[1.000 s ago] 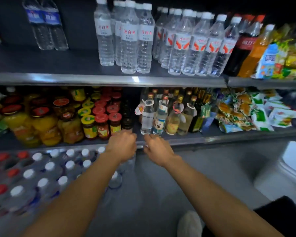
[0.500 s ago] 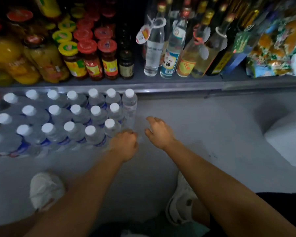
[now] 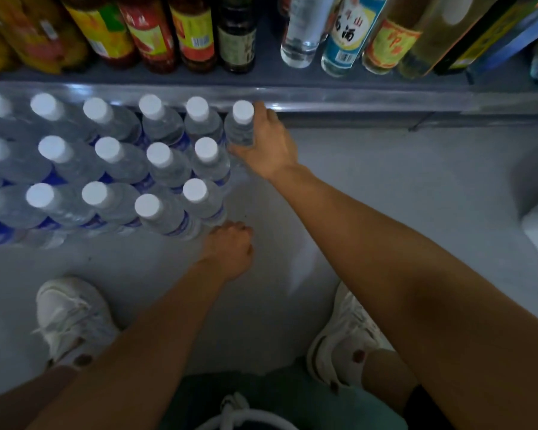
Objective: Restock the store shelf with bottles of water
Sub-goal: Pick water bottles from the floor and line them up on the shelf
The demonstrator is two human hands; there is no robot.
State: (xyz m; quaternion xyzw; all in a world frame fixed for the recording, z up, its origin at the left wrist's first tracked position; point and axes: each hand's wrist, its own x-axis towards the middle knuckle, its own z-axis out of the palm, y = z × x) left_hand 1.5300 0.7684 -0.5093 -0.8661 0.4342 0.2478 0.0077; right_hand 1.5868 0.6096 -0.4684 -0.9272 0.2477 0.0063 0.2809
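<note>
**Picking the first bottle off the floor stock**

Over on the left, a block of clear plastic water bottles with white caps and blue labels (image 3: 112,169) stands upright on the pale grey floor (image 3: 385,187), packed shoulder to shoulder in rows, right up against the front edge of the bottom metal shelf (image 3: 354,97). A white trainer (image 3: 72,318) is planted just below the block.

Moving right, the left hand (image 3: 229,251) sits low at the near corner of the block, fingers curled into a loose fist. From where I stand it looks to be just beside the nearest bottle, and I cannot tell whether it pinches any wrapping or simply rests there; nothing shows inside the fist.

Further right, the right hand (image 3: 266,144) has its fingers and thumb wrapped round the end bottle of the back row (image 3: 241,125), gripping it at the shoulder below the cap. That bottle is upright and not yet lifted clear of its neighbours.

Above, the shelf carries jars and glass bottles with red, yellow and blue labels (image 3: 345,35), not water.

This looks like the pick-up stage, early on. The next move would call for drawing the gripped bottle straight up so it does not drag the one beside it, then carrying it to the water shelf, which lies out of view here.
</note>
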